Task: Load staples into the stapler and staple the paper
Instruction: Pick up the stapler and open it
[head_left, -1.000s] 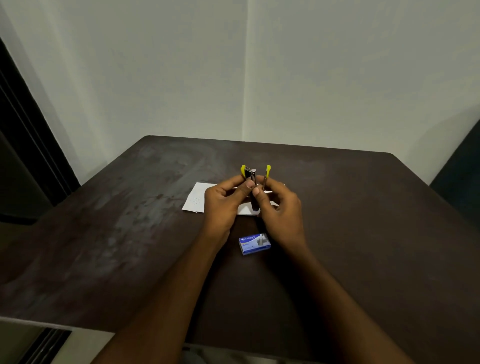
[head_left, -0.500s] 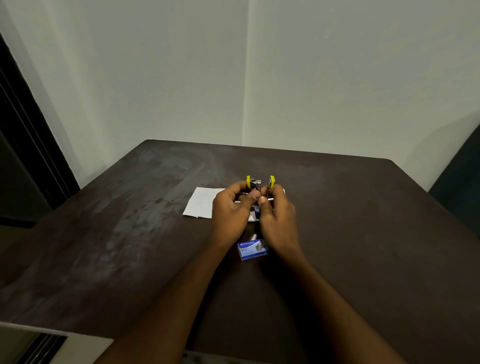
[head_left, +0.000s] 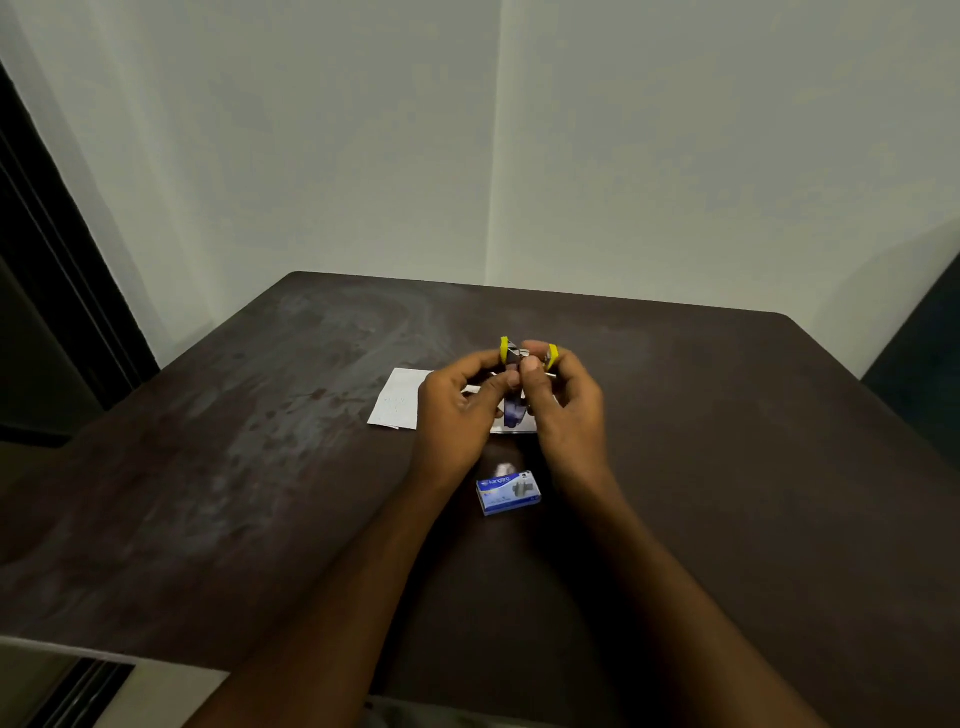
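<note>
A small blue stapler (head_left: 515, 410) with yellow tips is held upright above the table, spread open at the top with a metal channel showing between the two yellow ends. My left hand (head_left: 457, 415) grips its left side and my right hand (head_left: 566, 415) grips its right side, thumbs meeting near the metal part. White paper (head_left: 400, 397) lies flat on the table behind and under my hands, partly hidden. A blue staple box (head_left: 508, 492) lies on the table just in front of my wrists. Whether staples are in the stapler cannot be seen.
A dark brown table (head_left: 727, 467) fills the view, set into a corner of pale walls. A dark door frame (head_left: 47, 291) stands at the left and a dark object (head_left: 924, 364) at the right edge.
The two hands have drawn a little apart at the fingers and the stapler's blue body shows between them. The staple box and paper have not moved.
</note>
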